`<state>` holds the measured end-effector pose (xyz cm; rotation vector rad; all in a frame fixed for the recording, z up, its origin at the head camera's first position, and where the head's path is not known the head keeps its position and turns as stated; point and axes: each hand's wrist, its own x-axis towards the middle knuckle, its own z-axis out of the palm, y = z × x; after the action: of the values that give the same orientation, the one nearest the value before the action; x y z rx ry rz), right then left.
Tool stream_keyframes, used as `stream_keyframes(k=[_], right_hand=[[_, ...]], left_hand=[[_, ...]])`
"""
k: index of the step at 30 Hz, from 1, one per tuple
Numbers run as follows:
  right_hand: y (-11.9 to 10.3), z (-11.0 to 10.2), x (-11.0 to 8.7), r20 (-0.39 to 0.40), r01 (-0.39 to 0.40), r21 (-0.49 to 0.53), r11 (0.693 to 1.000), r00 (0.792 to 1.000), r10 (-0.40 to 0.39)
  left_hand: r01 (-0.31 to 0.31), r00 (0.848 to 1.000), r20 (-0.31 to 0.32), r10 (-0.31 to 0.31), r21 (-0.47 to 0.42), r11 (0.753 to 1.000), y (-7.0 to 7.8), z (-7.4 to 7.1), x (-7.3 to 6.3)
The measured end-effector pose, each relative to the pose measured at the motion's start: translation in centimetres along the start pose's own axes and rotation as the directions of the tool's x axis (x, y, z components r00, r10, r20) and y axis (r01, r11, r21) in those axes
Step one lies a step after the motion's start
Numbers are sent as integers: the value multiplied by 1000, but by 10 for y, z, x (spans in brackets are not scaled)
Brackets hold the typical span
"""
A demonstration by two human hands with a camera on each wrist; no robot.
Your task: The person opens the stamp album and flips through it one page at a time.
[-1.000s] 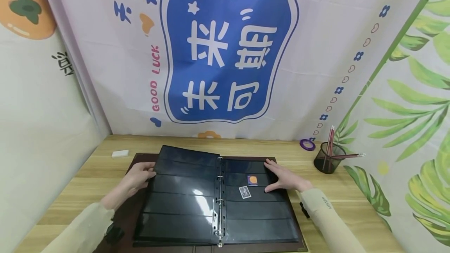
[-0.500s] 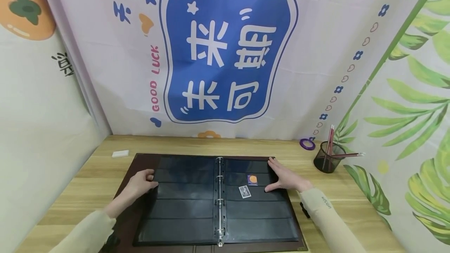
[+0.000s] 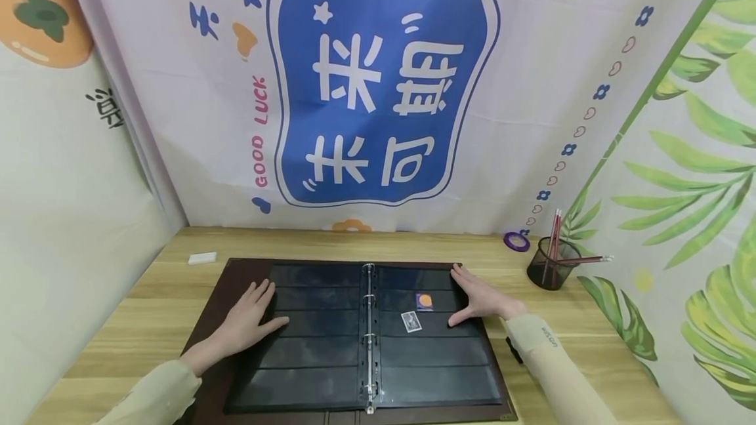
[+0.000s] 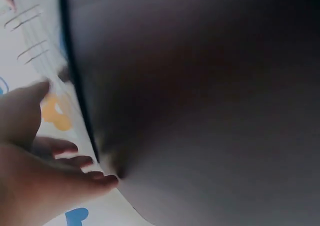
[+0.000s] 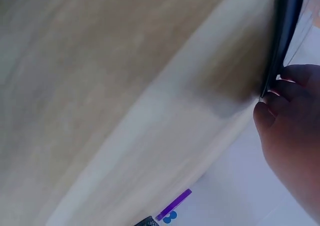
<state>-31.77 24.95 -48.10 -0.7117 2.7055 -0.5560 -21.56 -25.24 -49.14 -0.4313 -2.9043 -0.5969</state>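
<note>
A ring-bound album lies spread on the desk, with black pocket pages on both sides of its metal rings. My left hand rests with fingers extended along the outer edge of the left page. On the right page, my right hand lies spread over the upper outer edge. Left of that thumb are a small orange and purple stamp-like piece and a grey, white-bordered one. In the left wrist view, the left hand is beside the dark album edge; the right wrist view shows the right hand at the other edge.
A black mesh pen holder with several pencils stands at the back right, beside a purple ring-shaped roll. At the back left lies a white block. Something small and black lies under the right forearm. Printed cloth hangs behind the desk.
The left page, lifted in my left hand one second ago, now lies flat. My left hand has let go of it and spread its fingers, moving slightly right. The right hand has barely moved.
</note>
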Motion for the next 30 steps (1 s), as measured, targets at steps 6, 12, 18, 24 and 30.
stream_keyframes(k=[6,12,18,24,30], right_hand=[[0,2,1,-6,10,-14,1000,1000,-10],[2,3,1,-20,19,-7,1000,1000,-19],[5,4,1,-31,15,-24,1000,999,-16],[5,5,1,-46,47,-42,998,998,-49],[2,5,-1,-78,89,-35,995,993,-92]], left_hand=[[-32,996,86,32,4,999,-4,3,-3],[-45,990,134,37,51,998,-6,0,-3],[-55,989,141,47,48,997,-7,2,-3],[-56,990,132,49,54,997,-8,4,-3],[-64,990,127,58,48,997,-7,5,-2]])
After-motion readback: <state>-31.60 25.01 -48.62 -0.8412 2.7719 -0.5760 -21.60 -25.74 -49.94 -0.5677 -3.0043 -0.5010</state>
